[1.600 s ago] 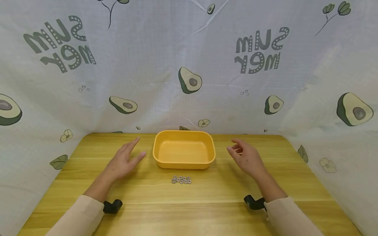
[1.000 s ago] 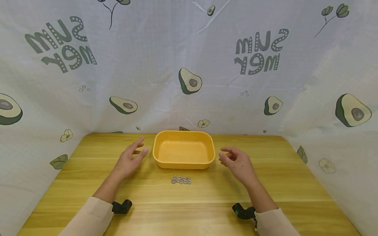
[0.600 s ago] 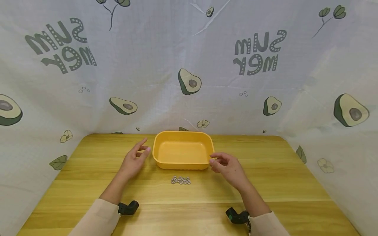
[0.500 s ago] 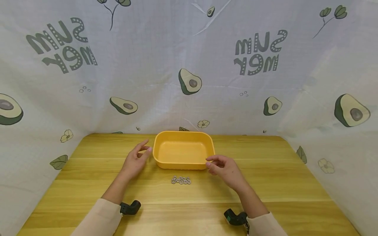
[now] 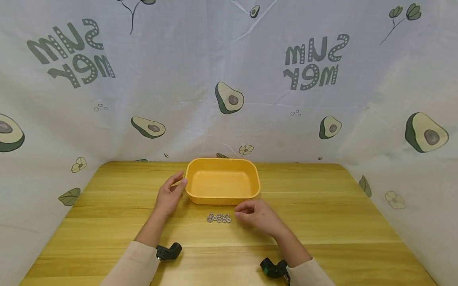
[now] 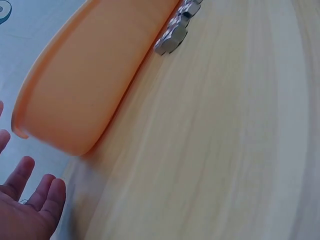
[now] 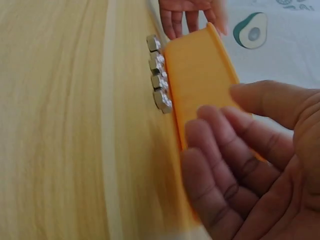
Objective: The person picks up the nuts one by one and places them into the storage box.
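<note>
Nuts (image 5: 219, 220) — just beside right hand (image 5: 259, 217)

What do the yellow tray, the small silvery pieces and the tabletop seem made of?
Yellow tray: probably plastic, smooth with a soft sheen and rounded corners.
Silvery pieces: likely metal, with bright glints on gray faces.
Tabletop: satin wood or wood-print laminate; grain streaks fit either.

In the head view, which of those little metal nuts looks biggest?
The front-left nut, at the cluster's left end, just in front of another nut. In the head view it looks slightly wider than the rest.
</note>
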Motion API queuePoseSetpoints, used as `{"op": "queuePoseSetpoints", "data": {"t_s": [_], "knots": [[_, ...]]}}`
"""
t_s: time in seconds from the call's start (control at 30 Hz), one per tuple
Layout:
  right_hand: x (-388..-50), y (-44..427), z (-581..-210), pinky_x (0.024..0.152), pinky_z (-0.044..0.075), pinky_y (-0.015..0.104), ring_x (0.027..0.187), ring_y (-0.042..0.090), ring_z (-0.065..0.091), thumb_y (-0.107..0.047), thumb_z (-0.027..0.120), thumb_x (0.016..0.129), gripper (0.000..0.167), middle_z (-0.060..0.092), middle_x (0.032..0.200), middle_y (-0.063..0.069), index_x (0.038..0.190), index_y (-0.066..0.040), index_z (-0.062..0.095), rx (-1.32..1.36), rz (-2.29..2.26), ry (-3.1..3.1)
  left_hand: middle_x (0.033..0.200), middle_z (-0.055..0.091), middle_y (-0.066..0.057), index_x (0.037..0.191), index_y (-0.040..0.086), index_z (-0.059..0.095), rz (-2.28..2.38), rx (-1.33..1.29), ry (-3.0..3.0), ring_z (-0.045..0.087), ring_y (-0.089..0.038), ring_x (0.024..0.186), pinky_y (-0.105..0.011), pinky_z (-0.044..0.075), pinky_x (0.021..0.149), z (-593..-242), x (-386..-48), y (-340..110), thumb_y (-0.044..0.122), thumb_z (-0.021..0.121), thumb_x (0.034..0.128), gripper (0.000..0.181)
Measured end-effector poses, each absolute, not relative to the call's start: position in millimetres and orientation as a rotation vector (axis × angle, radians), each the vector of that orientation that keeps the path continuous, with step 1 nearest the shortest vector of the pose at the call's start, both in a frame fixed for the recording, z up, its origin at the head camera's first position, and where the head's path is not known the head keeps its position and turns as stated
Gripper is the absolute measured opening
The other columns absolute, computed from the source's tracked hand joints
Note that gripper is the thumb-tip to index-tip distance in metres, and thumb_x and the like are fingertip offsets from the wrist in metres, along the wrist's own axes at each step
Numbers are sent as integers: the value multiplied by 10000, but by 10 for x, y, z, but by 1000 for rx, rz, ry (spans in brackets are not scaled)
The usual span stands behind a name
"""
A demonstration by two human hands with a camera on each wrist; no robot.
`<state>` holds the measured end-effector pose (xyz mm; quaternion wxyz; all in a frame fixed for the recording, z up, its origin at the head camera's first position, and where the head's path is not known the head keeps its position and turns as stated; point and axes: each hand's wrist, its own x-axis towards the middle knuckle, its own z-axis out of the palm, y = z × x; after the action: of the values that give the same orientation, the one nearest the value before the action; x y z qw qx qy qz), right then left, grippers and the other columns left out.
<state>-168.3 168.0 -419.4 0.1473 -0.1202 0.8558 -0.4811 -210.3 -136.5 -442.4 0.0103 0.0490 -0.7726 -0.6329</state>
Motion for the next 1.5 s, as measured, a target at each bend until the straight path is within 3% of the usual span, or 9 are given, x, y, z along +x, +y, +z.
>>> {"op": "queuePoseSetpoints", "data": {"t_s": [0.23,0.77,1.5], "knots": [[-1702,1552,-4273,678,496,262,775,130,591,-172,785,873,133,688,854,3,954,-72,752,-332,-1199,2541,1583,428,-122,1515,151,493,-2139,223,-2237,450,-334,1431,-496,409,1176,-4498,-2150,-1264,330,578,1046,509],[-1721,1379,-4291,660,478,256,729,120,570,-131,847,789,158,643,785,-26,861,-103,709,-384,-1076,2635,1661,352,-36,1551,240,460,-2152,336,-2119,285,-254,1556,-437,287,1256,-4586,-2121,-1041,261,441,1091,461],[-1730,1359,-4339,595,446,223,655,90,547,-154,815,806,113,610,700,-76,788,-177,706,-463,-997,2692,1597,452,-108,1488,182,540,-2000,302,-2129,382,-292,1506,-472,290,1251,-4654,-2136,-960,220,441,1080,422]]}}
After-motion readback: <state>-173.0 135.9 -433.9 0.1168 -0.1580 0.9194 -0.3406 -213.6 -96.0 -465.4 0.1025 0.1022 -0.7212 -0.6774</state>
